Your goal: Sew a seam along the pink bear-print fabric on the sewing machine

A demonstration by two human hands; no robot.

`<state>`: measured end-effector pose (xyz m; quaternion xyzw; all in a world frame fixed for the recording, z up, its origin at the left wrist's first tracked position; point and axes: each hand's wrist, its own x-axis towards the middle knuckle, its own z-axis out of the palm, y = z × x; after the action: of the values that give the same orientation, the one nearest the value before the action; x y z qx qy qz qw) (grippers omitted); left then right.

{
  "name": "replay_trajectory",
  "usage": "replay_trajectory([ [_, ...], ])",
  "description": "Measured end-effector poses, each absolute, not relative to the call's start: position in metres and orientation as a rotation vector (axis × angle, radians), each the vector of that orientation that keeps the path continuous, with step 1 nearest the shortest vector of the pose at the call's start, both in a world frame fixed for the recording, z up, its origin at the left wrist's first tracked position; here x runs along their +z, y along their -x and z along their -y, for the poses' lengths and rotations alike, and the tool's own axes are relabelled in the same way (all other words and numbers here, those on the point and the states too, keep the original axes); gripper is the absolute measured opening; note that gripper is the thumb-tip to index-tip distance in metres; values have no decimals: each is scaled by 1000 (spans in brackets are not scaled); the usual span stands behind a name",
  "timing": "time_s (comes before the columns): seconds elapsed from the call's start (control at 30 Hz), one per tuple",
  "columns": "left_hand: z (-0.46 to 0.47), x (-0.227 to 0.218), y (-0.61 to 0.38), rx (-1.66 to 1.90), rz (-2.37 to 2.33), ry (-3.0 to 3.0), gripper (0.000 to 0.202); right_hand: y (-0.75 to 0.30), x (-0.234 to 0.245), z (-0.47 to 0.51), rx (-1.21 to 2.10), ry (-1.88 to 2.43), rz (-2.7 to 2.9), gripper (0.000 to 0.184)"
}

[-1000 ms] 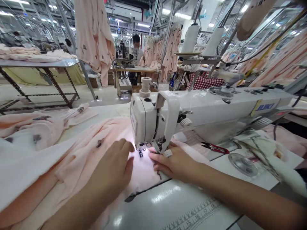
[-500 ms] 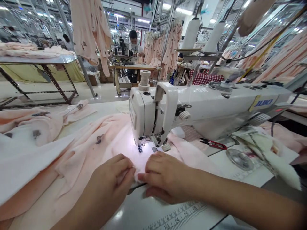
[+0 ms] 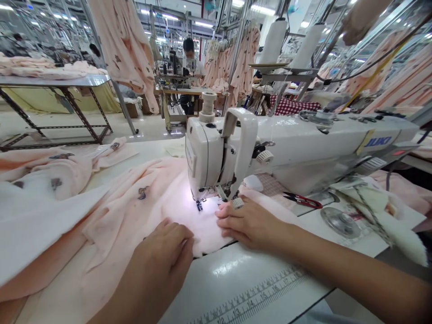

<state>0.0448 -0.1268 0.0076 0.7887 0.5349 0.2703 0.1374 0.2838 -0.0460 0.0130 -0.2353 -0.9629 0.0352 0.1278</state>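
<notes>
Pale pink fabric printed with small dark motifs (image 3: 145,211) spreads across the table and runs under the presser foot (image 3: 199,205) of a white JUKI sewing machine (image 3: 270,153). My right hand (image 3: 251,223) lies flat on the fabric, just in front of and to the right of the needle area, its fingers stretched toward the machine. My left hand (image 3: 165,254) rests on the fabric nearer me, left of the needle area. Its fingertips press near the fabric's front edge, and I cannot tell whether they pinch a fold.
Red-handled thread snips (image 3: 303,201) lie right of the machine, near a round metal plate (image 3: 340,222). A ruler scale (image 3: 256,299) marks the white table's front. Garments hang overhead (image 3: 121,49), and a seated co-worker (image 3: 189,58) works at a machine beyond. A metal table (image 3: 54,80) stands left.
My hands were close together at the fabric's edge and have moved apart. My right hand has shifted toward the machine and now lies flatter on the fabric.
</notes>
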Motion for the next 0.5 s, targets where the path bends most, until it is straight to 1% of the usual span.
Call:
replay_trajectory([
  [0.13, 123, 9, -51, 780, -1540, -2207, 14, -278, 19, 54, 9, 607, 2758, 21],
  [0.27, 122, 6, -53, 785, -1545, -2254, 14, -259, 19, 69, 59, 431, 2885, 24],
  [0.33, 123, 5, -54, 749, -1530, -2342, 13, -254, 19, 72, 77, 419, 2935, 25],
  [0.4, 125, 2, -53, 726, -1480, -2509, 12, -255, 17, 72, 167, 403, 2920, 23],
  [0.5, 131, -4, -52, 815, -1401, -2721, 19, -263, 13, 65, 343, 416, 2791, 21],
])
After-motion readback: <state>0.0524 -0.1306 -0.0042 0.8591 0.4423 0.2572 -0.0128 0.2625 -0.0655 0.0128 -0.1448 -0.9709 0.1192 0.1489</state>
